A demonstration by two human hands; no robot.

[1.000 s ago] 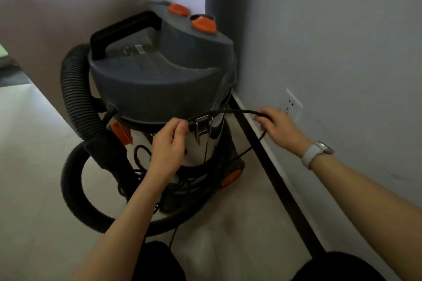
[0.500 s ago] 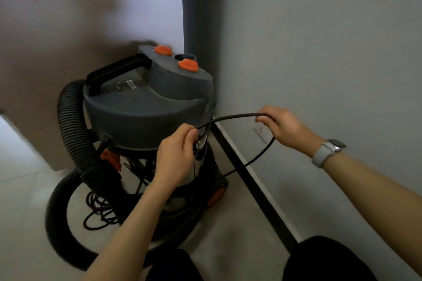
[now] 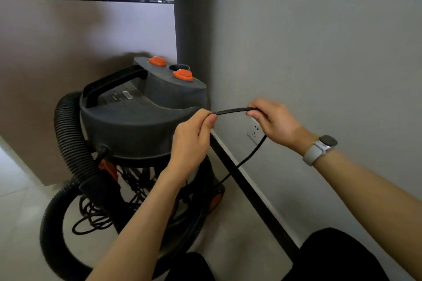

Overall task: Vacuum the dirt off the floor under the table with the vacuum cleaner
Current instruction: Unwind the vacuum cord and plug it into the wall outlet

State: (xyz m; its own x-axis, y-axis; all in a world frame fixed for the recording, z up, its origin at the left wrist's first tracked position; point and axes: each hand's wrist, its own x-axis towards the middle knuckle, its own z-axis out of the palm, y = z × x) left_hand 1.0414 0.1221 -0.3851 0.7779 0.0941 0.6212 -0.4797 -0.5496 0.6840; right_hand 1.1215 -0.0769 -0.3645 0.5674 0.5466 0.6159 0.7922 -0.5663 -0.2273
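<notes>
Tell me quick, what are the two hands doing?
Left hand: pinching the black power cord.
Right hand: fingers curled round the same cord, farther along it.

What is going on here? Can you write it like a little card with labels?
place: corner by a grey wall
machine: vacuum cleaner, dark grey with orange buttons
hose: black ribbed hose curling round its base
left hand: pinches the black cord
right hand: holds the same cord further along
socket: wall socket behind the cord, nothing plugged in
wrist: pale watch on the right arm
</notes>
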